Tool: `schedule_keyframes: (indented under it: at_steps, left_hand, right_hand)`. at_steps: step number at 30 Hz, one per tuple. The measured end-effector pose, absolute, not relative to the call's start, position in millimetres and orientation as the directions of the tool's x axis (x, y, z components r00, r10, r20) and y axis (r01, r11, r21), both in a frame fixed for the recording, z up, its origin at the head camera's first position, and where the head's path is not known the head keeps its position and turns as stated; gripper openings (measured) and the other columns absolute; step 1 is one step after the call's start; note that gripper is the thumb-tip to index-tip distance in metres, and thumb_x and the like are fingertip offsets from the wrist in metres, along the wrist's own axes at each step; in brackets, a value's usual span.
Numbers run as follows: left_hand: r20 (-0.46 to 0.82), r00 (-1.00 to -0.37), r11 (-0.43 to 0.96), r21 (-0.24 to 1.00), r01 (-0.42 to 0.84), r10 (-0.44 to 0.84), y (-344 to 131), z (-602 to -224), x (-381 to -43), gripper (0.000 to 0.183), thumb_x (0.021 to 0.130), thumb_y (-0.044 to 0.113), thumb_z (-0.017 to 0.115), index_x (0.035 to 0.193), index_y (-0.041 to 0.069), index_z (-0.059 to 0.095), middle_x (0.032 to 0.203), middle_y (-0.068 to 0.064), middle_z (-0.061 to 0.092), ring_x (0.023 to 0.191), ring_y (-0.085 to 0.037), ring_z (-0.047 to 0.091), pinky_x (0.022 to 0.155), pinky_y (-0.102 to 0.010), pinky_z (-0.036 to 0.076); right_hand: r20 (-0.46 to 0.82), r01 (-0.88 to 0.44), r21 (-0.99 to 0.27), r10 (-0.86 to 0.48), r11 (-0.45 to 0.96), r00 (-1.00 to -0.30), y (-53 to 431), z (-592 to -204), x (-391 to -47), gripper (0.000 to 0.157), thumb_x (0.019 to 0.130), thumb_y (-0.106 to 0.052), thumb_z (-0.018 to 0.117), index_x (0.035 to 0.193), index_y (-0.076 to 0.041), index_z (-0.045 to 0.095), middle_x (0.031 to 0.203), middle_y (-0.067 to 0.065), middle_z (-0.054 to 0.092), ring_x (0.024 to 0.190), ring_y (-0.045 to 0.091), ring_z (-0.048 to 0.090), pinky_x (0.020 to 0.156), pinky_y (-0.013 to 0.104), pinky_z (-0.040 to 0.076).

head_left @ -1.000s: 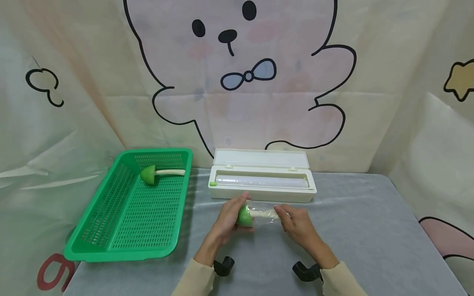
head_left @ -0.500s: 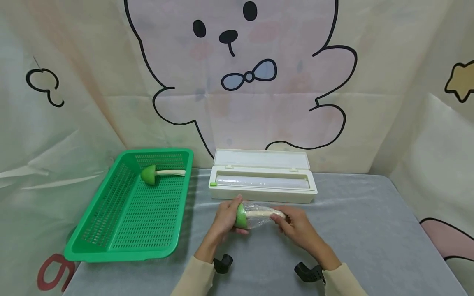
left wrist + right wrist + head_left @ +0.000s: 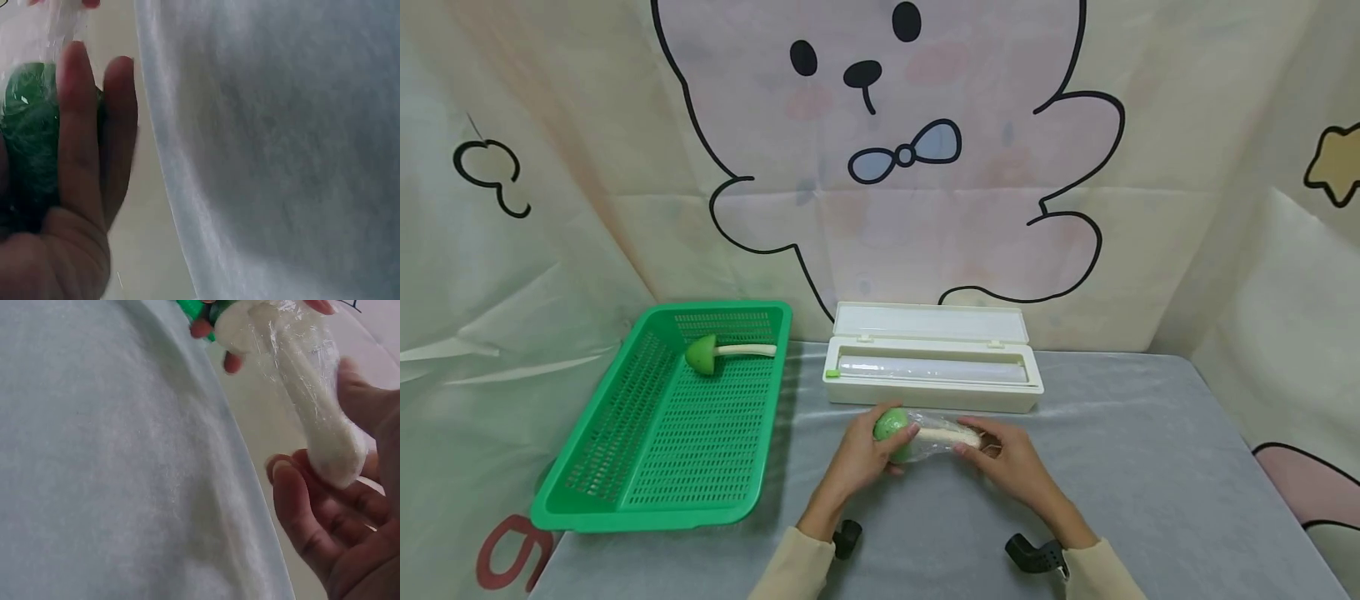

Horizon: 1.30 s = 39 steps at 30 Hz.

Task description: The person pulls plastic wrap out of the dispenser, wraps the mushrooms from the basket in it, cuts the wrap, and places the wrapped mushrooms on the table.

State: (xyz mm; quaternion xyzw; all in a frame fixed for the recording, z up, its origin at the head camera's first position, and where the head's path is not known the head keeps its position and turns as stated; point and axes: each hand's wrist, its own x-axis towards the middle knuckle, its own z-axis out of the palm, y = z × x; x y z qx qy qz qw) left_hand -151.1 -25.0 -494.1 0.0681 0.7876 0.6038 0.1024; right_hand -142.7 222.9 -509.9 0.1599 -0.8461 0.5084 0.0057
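A mushroom with a green cap and a pale stem, wrapped in clear cling film, is held between both hands above the table, cap to the left. My left hand grips the cap, its thumb across the near side. In the left wrist view the fingers curve beside the film-covered green cap. My right hand holds the stem's end. Crinkled film lies along the stem in the right wrist view, with thumb and fingers around its tip.
Behind the hands stands a white cling film dispenser, lid raised, with a film roll inside. A green basket on the left contains an unwrapped green-capped mushroom. A grey cloth covers the table; a printed curtain hangs behind.
The left thumb has come over the near side of the cap, and the cap has turned to face more upward. The right hand has shifted slightly along the stem's end. Basket and dispenser stay put.
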Motion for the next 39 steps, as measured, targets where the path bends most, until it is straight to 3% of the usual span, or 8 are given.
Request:
schedule_keyframes:
  at_steps: [4, 9, 12, 19, 25, 31, 39]
  left_hand:
    - [-0.074, -0.978, 0.326, 0.945, -0.007, 0.193, -26.0, -492.7, -151.0, 0.066, 0.094, 0.043, 0.072, 0.147, 0.010, 0.052, 0.101, -0.014, 0.062, 0.058, -0.019, 0.068, 0.055, -0.039, 0.059]
    - [0.041, -0.969, 0.498, 0.852, 0.161, 0.242, -30.3, -491.2, -148.4, 0.081, 0.080, 0.039, 0.088, 0.145, 0.007, 0.051, 0.125, -0.012, 0.062, 0.101, -0.024, 0.064, 0.082, -0.041, 0.055]
    - [0.071, -0.958, 0.536, 0.816, 0.216, 0.277, -32.8, -492.1, -146.8, 0.080, 0.077, 0.035, 0.091, 0.141, 0.006, 0.053, 0.129, -0.011, 0.061, 0.111, -0.027, 0.060, 0.088, -0.045, 0.050]
    - [0.035, -0.966, 0.576, 0.797, 0.182, 0.257, -30.1, -498.7, -145.4, 0.080, 0.082, 0.039, 0.087, 0.143, 0.002, 0.052, 0.132, -0.017, 0.062, 0.112, -0.031, 0.060, 0.089, -0.049, 0.051]
    - [0.020, -0.966, 0.612, 0.771, 0.179, 0.258, -27.3, -502.8, -144.2, 0.077, 0.083, 0.040, 0.085, 0.143, 0.003, 0.054, 0.130, -0.017, 0.062, 0.109, -0.032, 0.059, 0.085, -0.050, 0.049]
    - [0.012, -0.962, 0.649, 0.736, 0.194, 0.274, -23.9, -504.2, -144.3, 0.082, 0.083, 0.042, 0.085, 0.145, -0.001, 0.050, 0.130, -0.022, 0.059, 0.110, -0.035, 0.059, 0.086, -0.051, 0.049]
    - [-0.020, -0.962, 0.687, 0.705, 0.179, 0.272, -28.7, -497.2, -145.2, 0.088, 0.084, 0.049, 0.081, 0.149, 0.000, 0.047, 0.139, -0.023, 0.056, 0.117, -0.041, 0.057, 0.089, -0.054, 0.049]
  right_hand:
    - [0.274, -0.371, -0.807, -0.264, 0.459, -0.925, 224.5, -511.6, -141.7, 0.036, 0.085, -0.013, 0.083, 0.118, -0.004, 0.074, 0.099, 0.004, 0.070, 0.079, 0.010, 0.066, 0.065, 0.026, 0.058]
    - [0.336, -0.408, -0.749, -0.232, 0.522, -0.913, 225.0, -514.0, -144.0, 0.034, 0.079, -0.004, 0.086, 0.111, -0.001, 0.075, 0.098, 0.005, 0.072, 0.079, 0.010, 0.066, 0.067, 0.026, 0.058]
    - [0.313, -0.374, -0.744, -0.204, 0.553, -0.927, 225.1, -515.0, -144.8, 0.036, 0.077, -0.003, 0.088, 0.109, 0.001, 0.074, 0.095, 0.006, 0.073, 0.075, 0.008, 0.066, 0.065, 0.026, 0.057]
    - [0.328, -0.395, -0.695, -0.225, 0.600, -0.918, 225.8, -522.0, -147.7, 0.028, 0.076, -0.005, 0.089, 0.102, -0.004, 0.077, 0.093, 0.003, 0.072, 0.074, 0.006, 0.063, 0.064, 0.027, 0.057]
    - [0.318, -0.422, -0.617, -0.280, 0.664, -0.906, 225.4, -526.6, -148.2, 0.024, 0.076, -0.008, 0.089, 0.097, -0.003, 0.079, 0.087, -0.002, 0.062, 0.074, 0.008, 0.055, 0.065, 0.025, 0.050]
    - [0.255, -0.393, -0.584, -0.300, 0.710, -0.919, 225.1, -527.3, -146.6, 0.025, 0.080, -0.013, 0.087, 0.101, -0.002, 0.078, 0.085, -0.003, 0.057, 0.074, 0.009, 0.048, 0.065, 0.026, 0.044]
    - [0.233, -0.403, -0.544, -0.329, 0.736, -0.915, 228.3, -525.8, -145.2, 0.034, 0.084, -0.021, 0.085, 0.109, -0.001, 0.075, 0.092, -0.002, 0.058, 0.081, 0.010, 0.052, 0.071, 0.032, 0.047]
